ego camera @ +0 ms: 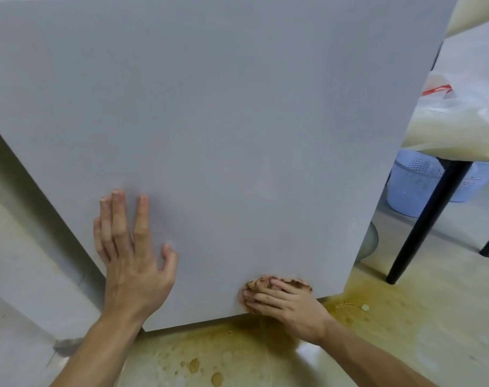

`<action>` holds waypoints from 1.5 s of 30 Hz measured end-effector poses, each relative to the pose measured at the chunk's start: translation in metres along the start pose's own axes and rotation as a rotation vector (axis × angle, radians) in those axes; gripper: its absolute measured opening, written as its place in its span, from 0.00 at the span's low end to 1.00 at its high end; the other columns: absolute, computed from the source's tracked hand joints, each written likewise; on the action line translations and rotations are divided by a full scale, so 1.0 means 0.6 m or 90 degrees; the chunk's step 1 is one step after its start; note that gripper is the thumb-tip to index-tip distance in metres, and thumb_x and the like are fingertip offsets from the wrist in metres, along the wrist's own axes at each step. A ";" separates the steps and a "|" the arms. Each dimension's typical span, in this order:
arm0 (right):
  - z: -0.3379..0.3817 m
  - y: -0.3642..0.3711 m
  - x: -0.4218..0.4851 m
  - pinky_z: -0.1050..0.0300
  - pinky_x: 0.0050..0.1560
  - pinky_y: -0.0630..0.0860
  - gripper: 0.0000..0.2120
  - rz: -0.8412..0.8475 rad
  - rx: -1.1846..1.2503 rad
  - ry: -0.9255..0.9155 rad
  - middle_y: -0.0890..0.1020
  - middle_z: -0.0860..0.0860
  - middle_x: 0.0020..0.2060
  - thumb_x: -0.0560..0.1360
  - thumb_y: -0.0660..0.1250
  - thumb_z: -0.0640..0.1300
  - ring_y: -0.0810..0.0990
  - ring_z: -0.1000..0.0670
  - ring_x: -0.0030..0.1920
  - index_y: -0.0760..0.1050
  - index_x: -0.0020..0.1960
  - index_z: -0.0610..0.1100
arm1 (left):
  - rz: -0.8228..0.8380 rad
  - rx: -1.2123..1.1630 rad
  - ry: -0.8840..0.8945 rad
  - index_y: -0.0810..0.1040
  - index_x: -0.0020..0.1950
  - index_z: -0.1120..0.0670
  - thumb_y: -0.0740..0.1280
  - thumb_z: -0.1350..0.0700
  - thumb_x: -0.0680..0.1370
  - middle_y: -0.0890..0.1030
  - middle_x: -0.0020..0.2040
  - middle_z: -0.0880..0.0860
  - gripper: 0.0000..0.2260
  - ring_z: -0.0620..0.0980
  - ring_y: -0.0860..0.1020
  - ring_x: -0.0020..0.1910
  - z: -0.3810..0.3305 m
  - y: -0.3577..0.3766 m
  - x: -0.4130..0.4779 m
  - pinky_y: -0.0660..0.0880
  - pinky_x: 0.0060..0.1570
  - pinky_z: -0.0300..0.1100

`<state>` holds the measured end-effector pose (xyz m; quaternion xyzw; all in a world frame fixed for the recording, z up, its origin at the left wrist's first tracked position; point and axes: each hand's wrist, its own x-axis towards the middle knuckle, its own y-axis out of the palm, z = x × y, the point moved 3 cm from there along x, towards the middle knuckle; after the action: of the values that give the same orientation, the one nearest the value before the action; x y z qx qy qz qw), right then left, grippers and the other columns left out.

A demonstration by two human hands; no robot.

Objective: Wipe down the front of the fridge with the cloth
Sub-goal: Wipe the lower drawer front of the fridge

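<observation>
fridge (209, 121): pale grey front fills view, above stained floor (237, 356) | left hand (131, 255): flat on door, fingers straight, holding nothing | right hand (282, 300): fingers laid over cloth, pressing it to door | cloth (254, 283): brownish, bunched at door's lower edge

Soft, even light is filling the scene, leaving faint shadows on the fridge (209, 121) beside the left hand (131, 261). The floor (405, 331) is catching a pale sheen. The wide lens is bending edges, and everything is looking slightly soft.
</observation>
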<state>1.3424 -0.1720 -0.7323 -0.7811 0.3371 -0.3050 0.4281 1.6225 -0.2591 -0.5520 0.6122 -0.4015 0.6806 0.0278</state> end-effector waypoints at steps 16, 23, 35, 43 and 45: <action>-0.105 -0.198 0.077 0.38 0.83 0.47 0.38 -0.566 0.289 0.476 0.52 0.52 0.85 0.73 0.53 0.21 0.50 0.44 0.85 0.61 0.81 0.41 | 0.024 -0.007 0.018 0.55 0.84 0.62 0.67 0.60 0.74 0.49 0.85 0.64 0.39 0.65 0.46 0.85 -0.028 0.001 0.012 0.46 0.82 0.64; 0.033 -0.086 0.107 0.48 0.84 0.48 0.33 -0.214 0.191 0.035 0.64 0.53 0.81 0.76 0.57 0.36 0.55 0.51 0.83 0.67 0.80 0.51 | 0.081 0.015 0.026 0.50 0.86 0.58 0.67 0.58 0.76 0.46 0.86 0.61 0.42 0.63 0.44 0.85 -0.022 -0.011 0.008 0.44 0.83 0.59; 0.073 -0.100 0.074 0.57 0.71 0.72 0.22 0.058 0.606 0.213 0.80 0.62 0.64 0.82 0.58 0.39 0.75 0.62 0.64 0.76 0.70 0.59 | 0.090 -0.119 0.019 0.61 0.82 0.62 0.64 0.64 0.78 0.58 0.84 0.58 0.32 0.56 0.56 0.84 0.000 -0.061 -0.009 0.55 0.83 0.49; 0.090 -0.176 0.085 0.55 0.40 0.81 0.10 -0.047 1.012 0.591 0.86 0.49 0.39 0.86 0.57 0.41 0.84 0.51 0.35 0.75 0.59 0.52 | 0.293 -0.295 -0.186 0.81 0.64 0.52 0.60 0.57 0.83 0.81 0.59 0.45 0.14 0.41 0.77 0.61 -0.049 -0.040 -0.138 0.76 0.63 0.44; 0.114 -0.173 0.085 0.54 0.45 0.80 0.06 -0.032 1.074 0.659 0.86 0.50 0.39 0.85 0.58 0.42 0.85 0.52 0.39 0.71 0.58 0.52 | 0.462 -0.315 -0.261 0.76 0.72 0.48 0.58 0.53 0.85 0.77 0.67 0.41 0.16 0.38 0.73 0.67 -0.071 -0.042 -0.183 0.73 0.69 0.45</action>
<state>1.4526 -0.1384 -0.6625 0.0022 0.1381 -0.7579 0.6376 1.6287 -0.1675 -0.6302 0.5290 -0.7361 0.3961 -0.1465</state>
